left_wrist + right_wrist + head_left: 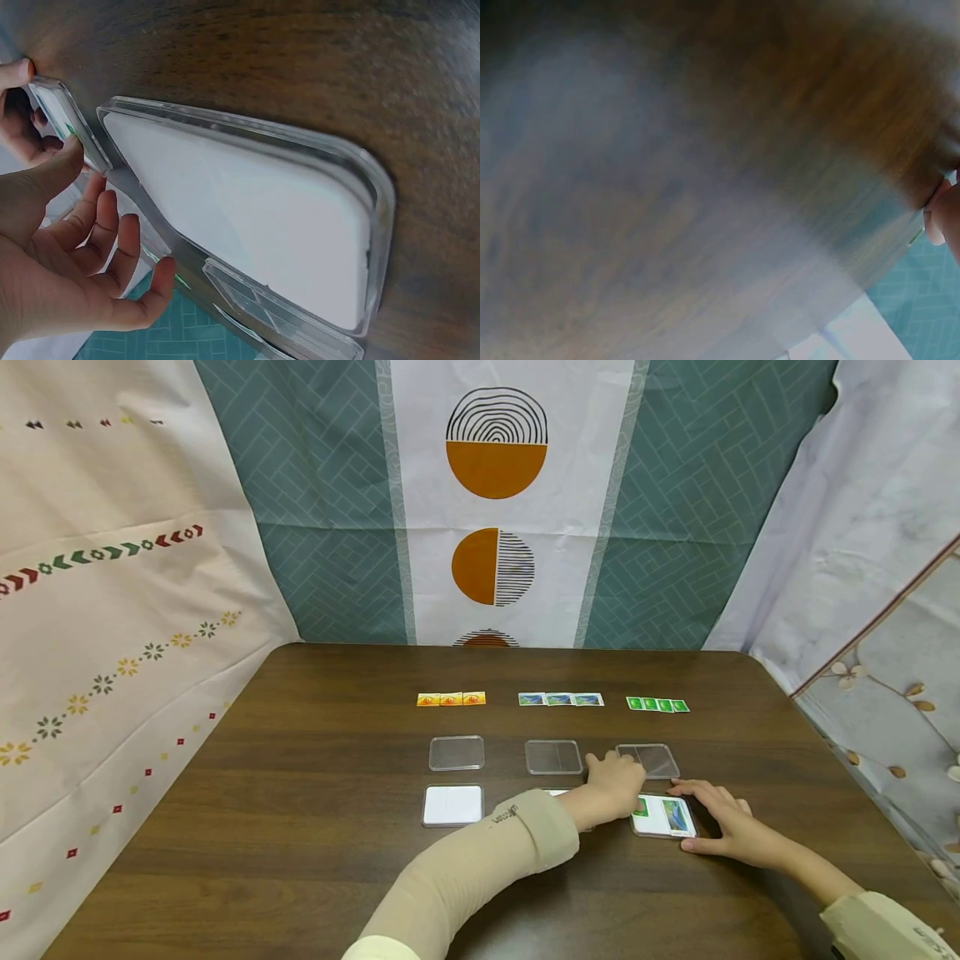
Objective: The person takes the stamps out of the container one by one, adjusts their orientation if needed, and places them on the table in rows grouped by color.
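Note:
A clear plastic case with a white insert lies at the right of the near row. On it are a small green stamp and a larger blue-green stamp. My right hand holds this case by its right end, thumb at the near corner and a finger at the far corner. From the left, my left hand reaches over the case. Its thumb presses the green stamp, while the other fingers are loosely bent and hold nothing. The right wrist view is mostly blurred tabletop.
Another white-insert case lies at left; a middle one is mostly hidden by my left sleeve in the head view. Behind are clear lids. Farther back lie orange stamps, blue stamps and green stamps.

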The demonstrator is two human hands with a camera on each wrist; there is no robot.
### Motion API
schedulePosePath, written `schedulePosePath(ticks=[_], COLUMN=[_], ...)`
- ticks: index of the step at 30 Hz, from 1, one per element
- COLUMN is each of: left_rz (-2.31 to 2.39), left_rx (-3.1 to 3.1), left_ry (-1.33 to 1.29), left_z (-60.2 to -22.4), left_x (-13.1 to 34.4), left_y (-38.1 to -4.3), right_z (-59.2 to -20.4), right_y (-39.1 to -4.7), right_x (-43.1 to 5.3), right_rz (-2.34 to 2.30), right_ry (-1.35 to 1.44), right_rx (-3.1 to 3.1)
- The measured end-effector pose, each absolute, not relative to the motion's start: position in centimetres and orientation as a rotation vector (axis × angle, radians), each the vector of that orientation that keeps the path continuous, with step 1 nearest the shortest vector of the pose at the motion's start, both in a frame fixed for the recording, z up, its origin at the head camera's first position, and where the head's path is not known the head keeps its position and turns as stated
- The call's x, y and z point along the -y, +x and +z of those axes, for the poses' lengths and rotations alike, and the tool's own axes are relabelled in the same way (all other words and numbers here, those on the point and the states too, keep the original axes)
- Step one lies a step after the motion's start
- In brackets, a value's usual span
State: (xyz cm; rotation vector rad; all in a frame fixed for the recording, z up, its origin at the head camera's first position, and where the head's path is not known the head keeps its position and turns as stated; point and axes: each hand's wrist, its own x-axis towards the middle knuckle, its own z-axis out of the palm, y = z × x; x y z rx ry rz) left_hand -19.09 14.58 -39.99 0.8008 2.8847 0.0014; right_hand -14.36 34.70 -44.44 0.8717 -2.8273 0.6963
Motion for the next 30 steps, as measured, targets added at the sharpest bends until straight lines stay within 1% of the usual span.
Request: schedulePosePath(ticks=[9, 19, 30], left_rz=[0.068, 0.191, 0.099], left_rx=[-2.917, -2.937, -2.947], left_ry=[0.789, 0.884, 0.903], left_z=[-40.06, -39.82, -39.56], left_x=[-14.30, -13.69, -13.96], left_y=[-19.26, -19.32, -18.83], right_z=[-44.39, -44.24, -44.31], right_y=[-14.54, -14.55, -14.32], right_x=[-34.69, -34.67, -34.66], right_rz=[0.682, 0.705, 0.721], right_ry=[0.877, 0.882, 0.866], right_rx=[2.824, 2.833, 2.846])
